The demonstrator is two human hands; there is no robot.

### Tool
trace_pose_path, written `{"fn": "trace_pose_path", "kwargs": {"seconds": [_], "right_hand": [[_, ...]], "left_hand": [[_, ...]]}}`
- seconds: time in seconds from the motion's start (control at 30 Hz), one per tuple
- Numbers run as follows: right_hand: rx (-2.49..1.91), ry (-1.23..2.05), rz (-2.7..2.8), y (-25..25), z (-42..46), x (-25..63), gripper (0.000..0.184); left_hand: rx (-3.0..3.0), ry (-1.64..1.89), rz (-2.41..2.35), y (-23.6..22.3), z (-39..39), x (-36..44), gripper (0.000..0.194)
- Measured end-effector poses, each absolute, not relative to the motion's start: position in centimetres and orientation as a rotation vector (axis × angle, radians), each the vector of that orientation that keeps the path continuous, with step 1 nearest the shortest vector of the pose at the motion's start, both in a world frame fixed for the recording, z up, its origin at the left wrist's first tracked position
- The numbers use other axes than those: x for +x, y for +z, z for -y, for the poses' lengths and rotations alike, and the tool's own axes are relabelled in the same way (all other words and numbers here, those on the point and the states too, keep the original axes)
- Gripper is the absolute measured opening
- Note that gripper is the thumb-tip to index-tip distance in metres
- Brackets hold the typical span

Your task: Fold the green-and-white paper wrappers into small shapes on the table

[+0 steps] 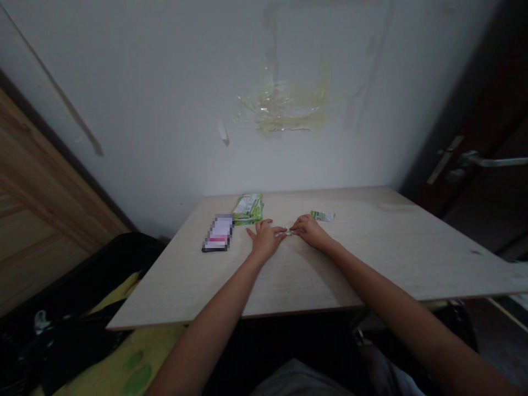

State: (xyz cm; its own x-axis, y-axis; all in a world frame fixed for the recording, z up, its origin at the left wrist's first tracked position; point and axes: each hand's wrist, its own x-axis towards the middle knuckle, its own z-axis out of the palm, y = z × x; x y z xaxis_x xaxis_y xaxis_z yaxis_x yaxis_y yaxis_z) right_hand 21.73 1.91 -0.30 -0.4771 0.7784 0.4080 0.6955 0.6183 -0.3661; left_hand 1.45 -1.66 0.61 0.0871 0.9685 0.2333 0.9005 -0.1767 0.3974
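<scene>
Both my hands rest on a pale wooden table (pixel 371 258), fingertips meeting over a tiny green-and-white wrapper piece (pixel 287 233). My left hand (pixel 264 237) lies with fingers partly spread, thumb and forefinger pinching one end of the piece. My right hand (pixel 310 229) pinches the other end, fingers curled. A torn green-and-white wrapper scrap (pixel 322 215) lies just beyond my right hand. A stack of green packets (pixel 248 208) sits beyond my left hand.
A phone (pixel 218 233) lies left of my left hand, screen up. The white wall behind carries old tape residue (pixel 284 110). A dark door with a metal handle (pixel 490 161) stands at right. A black bag (pixel 74 308) and yellow cloth lie lower left.
</scene>
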Motion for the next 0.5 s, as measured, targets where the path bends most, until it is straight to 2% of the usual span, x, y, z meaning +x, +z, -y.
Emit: {"fn": "trace_pose_path", "kwargs": {"seconds": [0.5], "right_hand": [[-1.312,0.173,2.202,-0.44,-1.81,21.17,0.017]], "left_hand": [[2.162,0.802,-1.952,0.50,1.41,1.66,0.018]]}}
